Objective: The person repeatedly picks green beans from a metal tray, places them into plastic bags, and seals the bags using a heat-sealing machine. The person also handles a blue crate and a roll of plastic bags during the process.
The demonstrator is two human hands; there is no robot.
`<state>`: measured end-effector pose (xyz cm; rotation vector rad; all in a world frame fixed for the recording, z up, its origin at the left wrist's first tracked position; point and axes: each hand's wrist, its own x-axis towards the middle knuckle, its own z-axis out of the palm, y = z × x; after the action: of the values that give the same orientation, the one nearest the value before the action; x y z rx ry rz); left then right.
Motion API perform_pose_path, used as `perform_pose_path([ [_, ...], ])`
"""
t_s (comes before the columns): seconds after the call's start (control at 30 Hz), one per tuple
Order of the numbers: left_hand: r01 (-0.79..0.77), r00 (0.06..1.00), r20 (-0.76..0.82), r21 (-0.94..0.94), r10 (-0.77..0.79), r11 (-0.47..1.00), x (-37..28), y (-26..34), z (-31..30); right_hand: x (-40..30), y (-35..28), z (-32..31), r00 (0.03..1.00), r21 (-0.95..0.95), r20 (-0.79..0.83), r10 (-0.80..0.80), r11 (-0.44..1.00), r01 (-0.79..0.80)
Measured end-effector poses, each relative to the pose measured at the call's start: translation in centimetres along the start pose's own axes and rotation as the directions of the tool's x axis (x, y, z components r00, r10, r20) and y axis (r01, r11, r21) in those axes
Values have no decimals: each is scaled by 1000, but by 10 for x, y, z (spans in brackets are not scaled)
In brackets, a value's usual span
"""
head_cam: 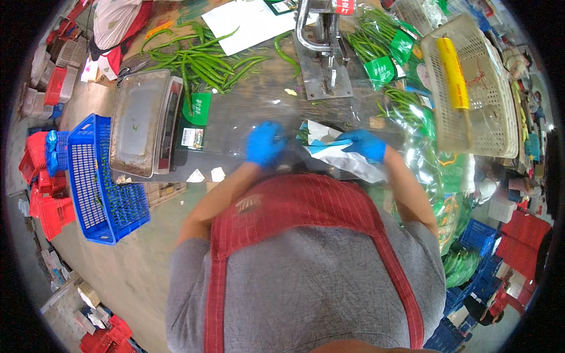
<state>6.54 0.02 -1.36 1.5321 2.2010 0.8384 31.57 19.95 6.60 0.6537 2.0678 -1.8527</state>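
Both my hands wear blue gloves. My right hand [368, 145] is closed on crumpled white and blue paper [337, 154] at the table's near edge. My left hand [265, 143], blurred, is over the dark table top to the left of the paper; whether it holds anything does not show. Long green peppers [203, 61] lie loose in a pile beyond my left hand, by a white sheet [247, 26]. A green label card [197, 108] and a printed label [192, 137] lie beside the weighing scale [139, 123]. Bagged green peppers [375, 35] lie at the upper right.
A metal bench press or sealer [324, 66] stands at the table's far middle. On the right, a pale plastic basket [481, 88] holds a yellow roll [453, 73]; clear plastic bags [419, 163] lie beside it. Scissors [132, 70] lie behind the scale. A blue crate [90, 176] stands left.
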Motion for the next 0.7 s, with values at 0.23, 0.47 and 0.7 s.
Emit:
perform_pose_path([
  [0.23,31,997,-71,8,-31,999,-2,12,2,-12,-9,-7,999,-21,-25,-45,999,44],
  [0.47,-6,997,-75,114,14,993,2,19,3,4,3,0,998,1,-44,-52,999,53],
  [0.7,59,997,-52,-40,-61,998,-1,5,0,14,24,1,999,88,-20,-34,995,36],
])
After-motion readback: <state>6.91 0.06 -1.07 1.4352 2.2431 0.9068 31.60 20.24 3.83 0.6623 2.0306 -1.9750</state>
